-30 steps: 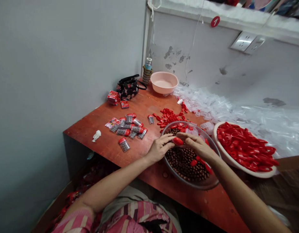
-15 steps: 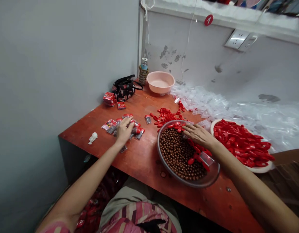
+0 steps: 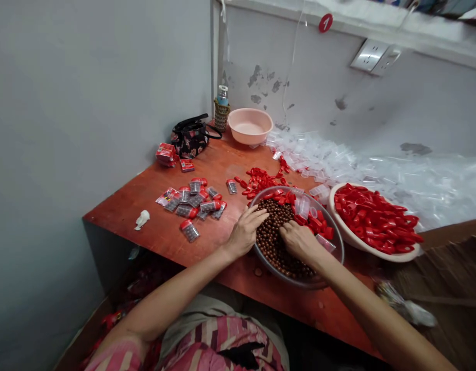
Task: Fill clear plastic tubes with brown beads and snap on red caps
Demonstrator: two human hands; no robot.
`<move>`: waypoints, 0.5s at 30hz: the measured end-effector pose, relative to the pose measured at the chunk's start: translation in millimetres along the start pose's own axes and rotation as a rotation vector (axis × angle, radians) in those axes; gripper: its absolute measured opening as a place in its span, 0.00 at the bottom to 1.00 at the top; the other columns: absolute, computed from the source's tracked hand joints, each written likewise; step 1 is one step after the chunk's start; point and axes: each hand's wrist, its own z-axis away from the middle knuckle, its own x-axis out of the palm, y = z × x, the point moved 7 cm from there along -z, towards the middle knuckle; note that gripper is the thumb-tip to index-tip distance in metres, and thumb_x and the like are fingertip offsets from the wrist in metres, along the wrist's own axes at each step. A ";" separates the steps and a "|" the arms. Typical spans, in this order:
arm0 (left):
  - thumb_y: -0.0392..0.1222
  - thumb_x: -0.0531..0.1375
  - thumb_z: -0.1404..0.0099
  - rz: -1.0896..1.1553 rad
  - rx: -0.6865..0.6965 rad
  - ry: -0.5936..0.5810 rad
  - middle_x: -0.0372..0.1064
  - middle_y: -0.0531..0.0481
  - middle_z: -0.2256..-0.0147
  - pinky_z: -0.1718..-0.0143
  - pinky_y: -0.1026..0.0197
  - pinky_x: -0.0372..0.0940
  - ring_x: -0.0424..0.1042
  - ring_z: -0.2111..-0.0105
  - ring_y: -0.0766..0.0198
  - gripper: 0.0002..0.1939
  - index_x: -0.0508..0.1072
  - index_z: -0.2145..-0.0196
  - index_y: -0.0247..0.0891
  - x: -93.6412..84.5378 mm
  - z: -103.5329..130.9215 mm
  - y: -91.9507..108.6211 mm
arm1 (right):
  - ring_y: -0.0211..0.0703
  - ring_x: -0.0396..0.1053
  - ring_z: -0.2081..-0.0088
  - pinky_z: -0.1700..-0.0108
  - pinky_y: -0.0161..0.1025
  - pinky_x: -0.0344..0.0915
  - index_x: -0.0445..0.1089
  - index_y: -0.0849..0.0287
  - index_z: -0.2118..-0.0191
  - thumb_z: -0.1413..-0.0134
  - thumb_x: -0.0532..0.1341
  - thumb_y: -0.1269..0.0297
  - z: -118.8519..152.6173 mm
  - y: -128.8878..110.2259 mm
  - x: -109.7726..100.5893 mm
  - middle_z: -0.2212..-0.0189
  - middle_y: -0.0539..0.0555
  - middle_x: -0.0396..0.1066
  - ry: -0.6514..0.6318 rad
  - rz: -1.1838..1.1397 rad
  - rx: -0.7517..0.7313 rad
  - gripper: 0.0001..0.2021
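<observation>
A round see-through bowl (image 3: 340, 257) holds many small brown balls (image 3: 274, 226), with red caps (image 3: 319, 224) and clear plastic cases (image 3: 302, 207) along its far right side. My left hand (image 3: 243, 231) rests at the bowl's left rim, its fingers stretched over the balls and nothing seen in them. Down among the balls, my right hand (image 3: 300, 241) has its fingers curled together; whatever they hold is hidden. Left of the bowl lies a loose group of filled red-capped packs (image 3: 189, 230).
A white basin (image 3: 380, 253) heaped with red caps stands right of the bowl. Behind are loose clear cases (image 3: 338, 157), a pink basin (image 3: 250, 134), a flowered bag (image 3: 190, 144) and a bottle (image 3: 222, 95). A crumpled tissue (image 3: 142, 219) lies near the table's left edge.
My left hand has moved right, from the packs to the bowl's rim. The right hand has come down from the bowl's far side into the balls, its fingers now curled.
</observation>
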 end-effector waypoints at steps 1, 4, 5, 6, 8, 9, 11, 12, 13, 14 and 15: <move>0.26 0.46 0.39 -0.019 0.006 -0.009 0.62 0.48 0.47 0.40 0.43 0.45 0.53 0.42 0.60 0.24 0.63 0.47 0.41 1.6 1.3 -0.5 | 0.48 0.66 0.64 0.67 0.38 0.60 0.67 0.62 0.69 0.51 0.52 0.77 -7.0 -1.0 4.7 0.68 0.62 0.70 0.019 -0.087 0.023 0.08; 0.27 0.46 0.39 -0.061 0.011 -0.023 0.63 0.48 0.47 0.40 0.44 0.45 0.54 0.43 0.60 0.24 0.62 0.47 0.42 1.4 3.0 -0.8 | 0.43 0.67 0.66 0.65 0.37 0.61 0.65 0.60 0.67 0.47 0.52 0.70 -17.4 3.3 10.9 0.69 0.56 0.70 0.059 -0.258 0.062 0.06; 0.27 0.46 0.39 -0.071 0.012 -0.025 0.63 0.48 0.47 0.40 0.44 0.46 0.54 0.43 0.61 0.24 0.62 0.47 0.42 0.7 2.8 -0.2 | 0.42 0.67 0.66 0.64 0.37 0.62 0.65 0.60 0.65 0.46 0.52 0.68 -16.4 7.2 9.7 0.68 0.54 0.70 0.083 -0.361 0.073 0.06; 0.27 0.46 0.39 -0.080 0.012 -0.024 0.63 0.48 0.48 0.40 0.44 0.46 0.54 0.43 0.60 0.24 0.62 0.47 0.42 -0.3 2.1 0.9 | 0.41 0.68 0.66 0.63 0.37 0.62 0.64 0.59 0.63 0.46 0.52 0.65 -13.4 12.3 7.5 0.67 0.53 0.70 0.113 -0.506 0.087 0.07; 0.27 0.46 0.39 -0.090 0.016 -0.009 0.63 0.47 0.48 0.41 0.44 0.47 0.54 0.43 0.60 0.24 0.61 0.46 0.41 -2.8 -0.6 5.8 | 0.41 0.67 0.63 0.60 0.38 0.62 0.64 0.57 0.61 0.48 0.55 0.62 -3.6 23.7 3.6 0.65 0.51 0.70 0.170 -0.836 0.123 0.09; 0.28 0.46 0.39 -0.085 0.020 0.001 0.63 0.47 0.47 0.41 0.45 0.48 0.54 0.43 0.60 0.24 0.61 0.46 0.40 -4.0 -2.7 9.8 | 0.42 0.67 0.62 0.60 0.39 0.63 0.64 0.57 0.61 0.50 0.56 0.61 1.7 28.7 2.8 0.65 0.51 0.69 0.186 -0.980 0.143 0.10; 0.30 0.48 0.39 -0.039 0.019 -0.004 0.62 0.46 0.47 0.42 0.48 0.51 0.55 0.43 0.60 0.24 0.60 0.45 0.39 -4.2 -8.5 19.9 | 0.42 0.66 0.63 0.61 0.40 0.63 0.64 0.57 0.61 0.52 0.58 0.60 10.8 35.1 2.9 0.66 0.51 0.69 0.187 -1.162 0.181 0.11; 0.31 0.49 0.39 0.001 0.008 -0.024 0.61 0.45 0.47 0.42 0.50 0.53 0.57 0.44 0.60 0.24 0.58 0.44 0.39 -2.6 -11.9 25.1 | 0.42 0.66 0.64 0.61 0.40 0.63 0.64 0.57 0.61 0.53 0.59 0.60 14.3 37.3 2.8 0.66 0.51 0.69 0.191 -1.223 0.197 0.12; 0.33 0.52 0.39 0.050 -0.013 -0.056 0.61 0.45 0.47 0.43 0.53 0.55 0.59 0.46 0.60 0.25 0.57 0.44 0.38 0.5 -15.3 29.6 | 0.42 0.66 0.64 0.61 0.39 0.63 0.64 0.57 0.61 0.53 0.60 0.59 17.0 39.0 2.1 0.66 0.51 0.68 0.201 -1.267 0.207 0.12; 0.34 0.54 0.40 0.103 -0.044 -0.095 0.62 0.44 0.47 0.45 0.54 0.57 0.62 0.48 0.60 0.26 0.57 0.43 0.38 4.7 -18.5 33.1 | 0.42 0.66 0.63 0.61 0.39 0.64 0.64 0.57 0.61 0.53 0.60 0.59 19.1 40.3 0.9 0.65 0.51 0.68 0.218 -1.296 0.211 0.13; 0.36 0.55 0.41 0.155 -0.082 -0.131 0.63 0.44 0.48 0.47 0.55 0.59 0.64 0.50 0.60 0.27 0.57 0.44 0.38 9.4 -21.4 35.3 | 0.42 0.66 0.63 0.60 0.40 0.64 0.64 0.57 0.61 0.53 0.61 0.59 20.7 41.3 -0.6 0.64 0.51 0.68 0.235 -1.311 0.211 0.13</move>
